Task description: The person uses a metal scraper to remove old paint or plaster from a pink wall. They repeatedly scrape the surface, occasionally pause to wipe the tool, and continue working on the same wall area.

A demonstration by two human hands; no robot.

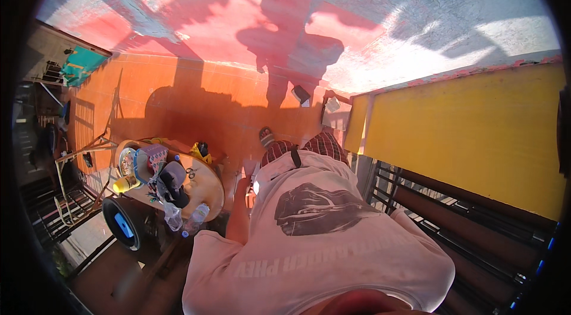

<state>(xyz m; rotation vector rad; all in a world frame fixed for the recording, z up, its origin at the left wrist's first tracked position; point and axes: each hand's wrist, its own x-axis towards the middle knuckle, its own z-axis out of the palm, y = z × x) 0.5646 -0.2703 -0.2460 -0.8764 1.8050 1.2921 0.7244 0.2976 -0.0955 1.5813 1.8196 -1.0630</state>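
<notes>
My left hand hangs beside my left hip, partly behind my pale printed shirt, close to a small whitish thing; its fingers are too hidden to make out. My right hand is out of sight behind my body. To my left, a round wooden table holds black scissors, a yellow bottle, clear plastic bottles, a patterned pink item and a bundle of dark stuff.
Orange floor meets a pink-and-white wall. A yellow panel and dark railings line my right. A dark round container and metal frames stand left. Dark rectangular objects lie near the wall.
</notes>
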